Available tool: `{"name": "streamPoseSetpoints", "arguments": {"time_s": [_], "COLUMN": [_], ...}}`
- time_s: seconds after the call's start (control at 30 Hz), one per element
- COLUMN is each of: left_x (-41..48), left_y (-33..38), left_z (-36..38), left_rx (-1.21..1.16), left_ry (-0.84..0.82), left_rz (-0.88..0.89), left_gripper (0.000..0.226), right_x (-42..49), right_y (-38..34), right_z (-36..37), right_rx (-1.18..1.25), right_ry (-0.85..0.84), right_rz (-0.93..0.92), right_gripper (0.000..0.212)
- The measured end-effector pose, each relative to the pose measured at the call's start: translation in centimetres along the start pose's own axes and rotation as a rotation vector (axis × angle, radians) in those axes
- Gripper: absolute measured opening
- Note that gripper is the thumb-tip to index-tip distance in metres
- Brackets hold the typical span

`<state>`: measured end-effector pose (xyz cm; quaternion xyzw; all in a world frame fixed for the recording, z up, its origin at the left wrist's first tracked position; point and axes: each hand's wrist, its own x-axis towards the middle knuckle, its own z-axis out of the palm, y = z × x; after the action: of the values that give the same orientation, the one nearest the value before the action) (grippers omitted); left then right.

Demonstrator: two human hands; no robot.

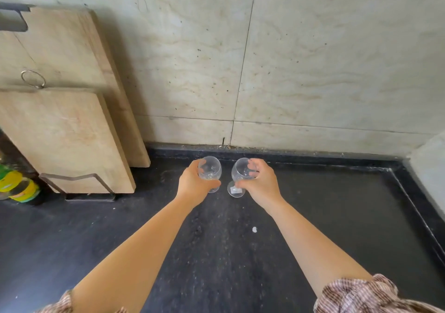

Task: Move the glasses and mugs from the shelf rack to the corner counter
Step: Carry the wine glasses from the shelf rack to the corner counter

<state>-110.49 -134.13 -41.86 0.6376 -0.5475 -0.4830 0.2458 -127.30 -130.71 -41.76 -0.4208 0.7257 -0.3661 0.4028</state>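
Down at the bottom, two striped pink sleeves (pixel 356 293) are showing, and two bare arms are reaching forward over the dark surface (pixel 216 252). A small white speck (pixel 254 229) is lying on the surface between the arms.

Further out, the left hand (pixel 195 182) is wrapping its fingers around the bowl of the left glass (pixel 212 168), so this hand is closed on that glass. The foot of this glass is mostly hiding behind the hand, so I cannot tell if it is touching the surface.

Just beside it, the right hand (pixel 258 182) is closing around the bowl of the right glass (pixel 240 170). This glass is standing up straight, and its round foot is sitting low by the surface with a little label showing on it. The two glasses are close together but not touching, near the back edge of the surface.

Off to the left, two wooden cutting boards (pixel 65 134) are leaning in a metal holder (pixel 81 187), with a yellow and green thing (pixel 16 187) beside them.

At the very back, a pale tiled wall (pixel 301 59) is standing behind everything.
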Motion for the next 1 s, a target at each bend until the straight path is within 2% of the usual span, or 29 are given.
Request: {"name": "streamPoseSetpoints", "arguments": {"time_s": [0.23, 0.53, 0.7, 0.87, 0.93, 1.0], "left_x": [3.0, 4.7, 4.7, 3.6, 2.6, 1.3], "left_y": [0.2, 0.4, -0.1, 0.0, 0.1, 0.1], "left_z": [0.7, 1.0, 0.9, -0.7, -2.0, -3.6], "left_rx": [0.011, 0.001, -0.013, 0.013, 0.02, 0.04], "left_ry": [0.007, -0.003, -0.006, 0.031, 0.061, 0.098], "left_rz": [-0.013, -0.013, -0.032, -0.027, -0.013, 0.009], "left_gripper": [0.063, 0.065, 0.067, 0.075, 0.07, 0.062], "right_x": [3.9, 5.5, 5.3, 4.3, 3.3, 1.9], "right_y": [0.4, -0.7, -0.7, -1.4, -2.0, -2.9], "right_z": [0.8, 1.0, 0.9, 0.2, 0.2, 0.6], "right_rx": [-0.019, -0.063, -0.131, -0.214, -0.306, -0.35], "right_ry": [-0.046, -0.077, -0.077, 0.034, 0.092, 0.104], "right_rz": [-0.018, -0.04, -0.061, -0.148, -0.233, -0.315], "right_gripper": [0.068, 0.072, 0.065, 0.052, 0.056, 0.049]}}
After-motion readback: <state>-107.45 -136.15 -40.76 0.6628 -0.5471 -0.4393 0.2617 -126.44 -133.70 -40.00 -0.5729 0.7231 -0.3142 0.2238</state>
